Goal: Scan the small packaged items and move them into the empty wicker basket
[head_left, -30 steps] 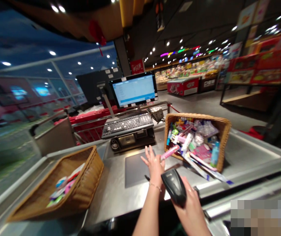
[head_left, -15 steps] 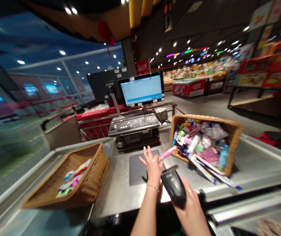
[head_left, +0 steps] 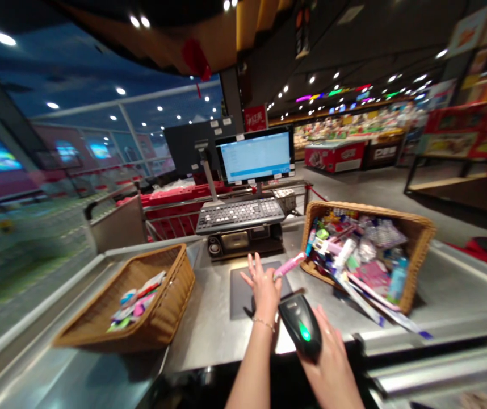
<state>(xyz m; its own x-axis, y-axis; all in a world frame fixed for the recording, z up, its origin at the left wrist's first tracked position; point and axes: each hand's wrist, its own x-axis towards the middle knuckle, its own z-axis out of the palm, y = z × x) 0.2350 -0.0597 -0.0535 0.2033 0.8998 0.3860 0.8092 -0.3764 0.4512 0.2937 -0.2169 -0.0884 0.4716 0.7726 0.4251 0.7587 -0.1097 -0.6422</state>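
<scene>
Two bare hands work over the grey steel counter (head_left: 209, 335): my left hand (head_left: 264, 292) pinches a long pink toothbrush pack (head_left: 289, 265) just beside a brown woven basket (head_left: 366, 208), and my right hand (head_left: 332, 372) grips a black scanner (head_left: 301, 332), best held steady and aimed at the pack.

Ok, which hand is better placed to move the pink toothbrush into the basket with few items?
Left, probably: the left hand is at the pink toothbrush and nearer the wicker basket; the right hand grips the black barcode scanner.
</scene>
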